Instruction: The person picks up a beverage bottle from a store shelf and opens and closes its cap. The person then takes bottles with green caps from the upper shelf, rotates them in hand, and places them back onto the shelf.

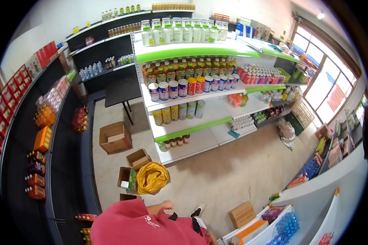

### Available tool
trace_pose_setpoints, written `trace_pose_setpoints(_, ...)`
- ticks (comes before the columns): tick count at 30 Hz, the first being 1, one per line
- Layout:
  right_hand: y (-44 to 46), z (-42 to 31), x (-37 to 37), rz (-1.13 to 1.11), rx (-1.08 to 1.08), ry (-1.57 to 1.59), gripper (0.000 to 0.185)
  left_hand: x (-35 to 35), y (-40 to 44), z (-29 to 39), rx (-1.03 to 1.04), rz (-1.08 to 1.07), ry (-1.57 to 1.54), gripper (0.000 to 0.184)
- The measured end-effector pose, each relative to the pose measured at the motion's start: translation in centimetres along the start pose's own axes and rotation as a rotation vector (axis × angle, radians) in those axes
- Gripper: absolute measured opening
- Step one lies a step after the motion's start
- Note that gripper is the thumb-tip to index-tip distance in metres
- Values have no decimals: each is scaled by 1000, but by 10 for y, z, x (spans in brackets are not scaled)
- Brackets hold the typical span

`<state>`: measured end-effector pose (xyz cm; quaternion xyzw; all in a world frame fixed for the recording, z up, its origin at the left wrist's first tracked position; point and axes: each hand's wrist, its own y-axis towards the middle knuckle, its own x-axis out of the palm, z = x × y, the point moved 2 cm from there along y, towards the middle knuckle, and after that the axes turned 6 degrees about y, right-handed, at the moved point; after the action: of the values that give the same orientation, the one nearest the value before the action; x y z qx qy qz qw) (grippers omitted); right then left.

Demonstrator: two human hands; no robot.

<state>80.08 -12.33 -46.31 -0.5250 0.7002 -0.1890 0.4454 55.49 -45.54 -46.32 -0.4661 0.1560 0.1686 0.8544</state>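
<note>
Below the yellow cloth bag (152, 178), my left hand (164, 205) shows small beside the red shirt, nearest to the bag and the open boxes; its fingers are too unclear to read. My right hand (212, 237) is partly visible at the bottom edge, by my leg, with its fingers hidden. A green-edged shelf unit (184, 134) stands in front, bearing clear bottles (178, 34), dark drink bottles (180, 73), blue-and-white cans (173, 89) and yellow cans (166, 115). A few small brown jars (180, 141) stand on its lowest shelf.
Open cardboard boxes (115, 137) lie on the floor at the left. A closed carton (241, 214) stands at the lower right beside a white shelf with blue bottles (287, 226). Dark shelving (63, 163) runs along the left, and a black table (122, 90) stands behind.
</note>
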Motion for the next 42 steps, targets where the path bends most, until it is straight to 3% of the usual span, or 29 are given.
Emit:
trace_pose_setpoints(1,14,-2,-18,-14,-22,-39,24,5,28,36,16,61,-90,34)
trace_pose_setpoints(4,50,-15,-58,-68,-78,-118,24,-14,57,144,331,22,96,35)
trace_pose_setpoints(9,101,-38,-111,-145,-177,-221,25,-47,97,236,247,95,17,34)
trace_pose_setpoints(15,149,-51,-151,-284,-315,-369,26,-76,123,225,-47,149,-215,32)
trace_pose_setpoints(17,164,-55,-164,-337,-374,-433,27,-87,132,199,-231,70,-280,34)
trace_pose_setpoints(19,181,-65,-174,-382,-449,-489,27,-107,131,185,-382,76,-78,35)
trace_pose_setpoints(20,192,-69,-178,-405,-488,-523,28,-128,98,206,-346,64,-52,36)
trace_pose_setpoints(21,205,-76,-180,-423,-520,-568,28,-133,108,191,-453,53,-381,39)
trace_pose_setpoints(23,246,-97,-182,-479,-517,-687,28,-160,103,189,-447,69,-559,39)
trace_pose_setpoints(25,302,-126,-185,-609,-309,-869,38,-205,97,193,-373,92,-651,42)
trace_pose_setpoints(26,330,-149,-184,-596,-410,-935,32,-229,92,196,-303,101,-652,46)
trace_pose_setpoints(27,356,-186,-185,-579,-515,-997,26,-256,96,194,-213,174,-667,45)
trace_pose_setpoints(28,367,-238,-191,-562,-452,-786,26,-284,91,203,-123,240,-679,44)
trace_pose_setpoints(29,379,-296,-194,-469,-519,-773,26,-316,88,212,-58,302,-667,42)
trace_pose_setpoints(30,379,-362,-199,-333,-786,-709,27,-358,70,244,15,368,-651,41)
trace_pose_setpoints(32,302,-534,-233,-253,-943,-416,25,-436,46,297,220,518,-584,39)
trace_pose_setpoints(33,251,-619,-254,-375,-1075,-302,30,-480,33,327,325,585,-501,39)
trace_pose_setpoints(34,191,-696,-276,-455,-1071,-223,31,-522,13,360,426,648,-414,40)
trace_pose_setpoints(37,92,-865,-322,-657,-1308,105,20,-636,-74,465,738,891,-352,37)
trace_pose_setpoints(40,26,-1000,-368,-619,-1502,329,16,-744,-131,516,986,1083,-398,32)
trace_pose_setpoints(42,13,-1080,-376,-481,-1585,516,19,-810,-147,528,956,1285,-458,33)
